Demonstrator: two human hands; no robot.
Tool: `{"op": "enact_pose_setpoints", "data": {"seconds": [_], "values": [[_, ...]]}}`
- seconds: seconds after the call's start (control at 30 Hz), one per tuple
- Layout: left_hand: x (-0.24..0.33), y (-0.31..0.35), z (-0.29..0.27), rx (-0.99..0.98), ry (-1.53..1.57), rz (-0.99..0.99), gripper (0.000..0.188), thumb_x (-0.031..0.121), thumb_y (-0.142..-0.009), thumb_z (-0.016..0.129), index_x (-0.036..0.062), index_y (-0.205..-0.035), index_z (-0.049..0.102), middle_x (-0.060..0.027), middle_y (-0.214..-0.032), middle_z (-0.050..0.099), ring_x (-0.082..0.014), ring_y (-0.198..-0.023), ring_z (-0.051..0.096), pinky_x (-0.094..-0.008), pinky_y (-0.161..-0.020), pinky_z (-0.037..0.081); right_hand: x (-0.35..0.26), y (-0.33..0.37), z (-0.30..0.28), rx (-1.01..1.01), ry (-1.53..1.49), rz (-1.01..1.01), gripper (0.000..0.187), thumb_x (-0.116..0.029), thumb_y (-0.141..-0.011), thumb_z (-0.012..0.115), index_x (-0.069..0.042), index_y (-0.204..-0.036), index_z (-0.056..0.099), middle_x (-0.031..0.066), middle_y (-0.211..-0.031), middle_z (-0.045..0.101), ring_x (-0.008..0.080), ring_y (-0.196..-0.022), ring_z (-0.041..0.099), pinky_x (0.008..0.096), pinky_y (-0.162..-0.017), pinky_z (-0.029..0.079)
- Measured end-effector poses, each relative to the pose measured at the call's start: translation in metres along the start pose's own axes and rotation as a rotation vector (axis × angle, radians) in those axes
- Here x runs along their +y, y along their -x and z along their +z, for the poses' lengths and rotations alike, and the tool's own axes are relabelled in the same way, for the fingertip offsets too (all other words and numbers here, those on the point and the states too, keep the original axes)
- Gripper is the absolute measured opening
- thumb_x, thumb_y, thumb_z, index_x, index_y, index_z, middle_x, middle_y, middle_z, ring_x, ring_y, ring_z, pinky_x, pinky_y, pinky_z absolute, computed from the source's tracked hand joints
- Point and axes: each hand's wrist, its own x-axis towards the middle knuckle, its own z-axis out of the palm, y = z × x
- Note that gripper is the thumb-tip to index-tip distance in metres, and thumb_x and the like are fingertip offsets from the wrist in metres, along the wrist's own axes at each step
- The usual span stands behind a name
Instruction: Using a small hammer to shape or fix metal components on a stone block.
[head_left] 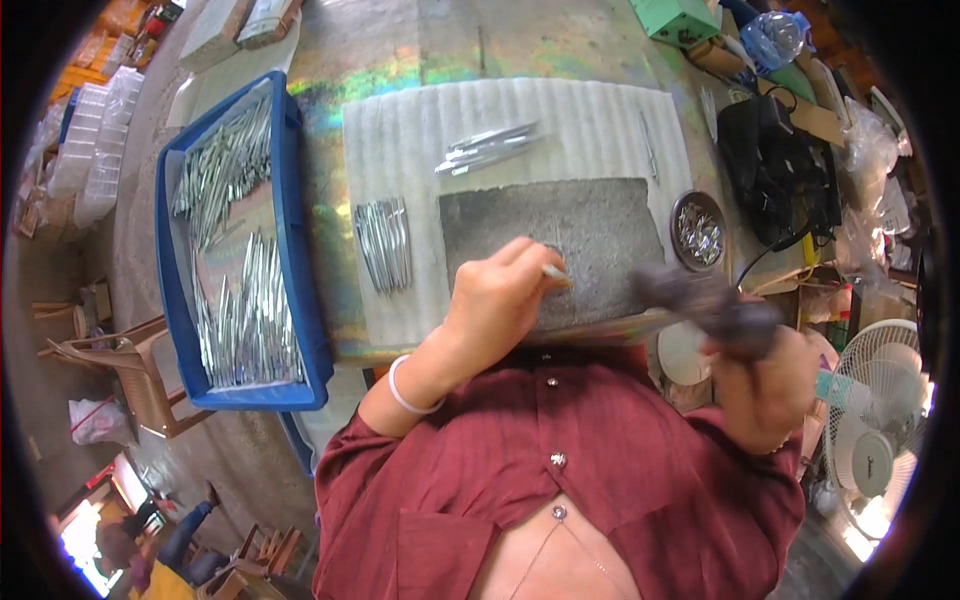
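Maroon cloth of the person's shirt fills the near edge of the view. Just beyond it, the left hand [495, 295] is pinched shut on a thin metal piece [555, 272], pressing its tip onto a grey stone slab [580, 235] near the table's [330, 260] front edge. The right hand [765, 385] is wrapped tight around a dark, motion-blurred hammer [700, 297] raised beside the slab. A misjudged blow could catch the left fingertips, which sit very close to the striking spot. Left of the slab, a small row of finished metal pieces [383, 243] lies on white ribbed padding [520, 120]. At the table's left edge, a blue tray [290, 240] holds many silvery pieces. Toward the right edge, a small round dish [698, 230] holds shiny bits.
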Motion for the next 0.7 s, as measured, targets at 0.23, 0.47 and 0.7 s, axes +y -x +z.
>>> {"op": "enact_pose_setpoints", "data": {"seconds": [0.23,0.47,0.7], "values": [[0.026,0.001,-0.039,0.120,1.246,-0.447,0.013,0.013,-0.091,0.057,-0.0002,-0.092,0.058,-0.0132,-0.088,0.064,-0.0153,-0.064,0.064,-0.0229,-0.057,0.053,0.032,0.016,0.056,-0.017,-0.236,0.310,0.042,0.003,-0.079,0.056,-0.001,-0.120,0.052,0.0174,-0.095,0.060,0.0330,-0.078,0.061,0.0333,-0.068,0.049],[0.024,-0.001,-0.041,0.133,1.502,-0.520,0.017,0.018,-0.092,0.056,0.0012,-0.093,0.056,-0.0138,-0.088,0.065,-0.0150,-0.061,0.065,-0.0208,-0.053,0.053,0.059,0.019,0.108,-0.106,-0.028,0.403,0.046,0.001,-0.081,0.053,-0.005,-0.125,0.044,0.0172,-0.103,0.054,0.0359,-0.083,0.059,0.0425,-0.070,0.047],[0.016,-0.007,-0.038,0.119,1.459,-0.536,0.017,0.018,-0.093,0.055,0.0010,-0.093,0.053,-0.0165,-0.088,0.062,-0.0163,-0.056,0.062,-0.0216,-0.050,0.049,0.060,0.016,0.112,-0.161,0.039,0.357,0.047,0.001,-0.081,0.054,-0.003,-0.126,0.043,0.0178,-0.102,0.051,0.0359,-0.095,0.052,0.0412,-0.081,0.043]]}}
